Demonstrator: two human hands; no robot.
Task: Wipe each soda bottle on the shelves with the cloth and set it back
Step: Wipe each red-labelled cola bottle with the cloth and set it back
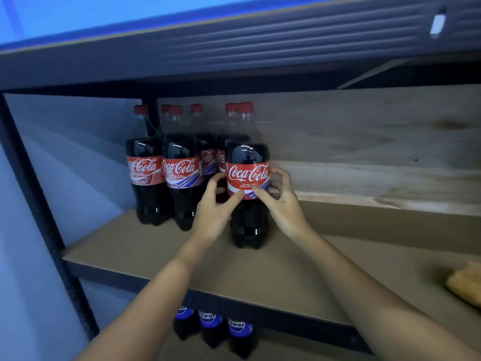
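Observation:
A Coca-Cola bottle (248, 175) with a red cap and red label stands upright on the brown shelf board (299, 259), in front of the others. My left hand (217, 207) grips its left side at the label, thumb on the front. My right hand (279, 201) grips its right side, fingers curled round the label. Several more Coca-Cola bottles (179, 168) stand in a cluster behind and to the left. A yellow-orange cloth (466, 282) lies on the same shelf at the far right edge of view, away from both hands.
Three Pepsi bottles (213, 327) stand on the shelf below. A dark metal upright (39, 204) frames the left side and a dark shelf beam (234, 53) runs overhead. A plywood back panel (364, 142) closes the rear. Bare board stretches to the right of the held bottle.

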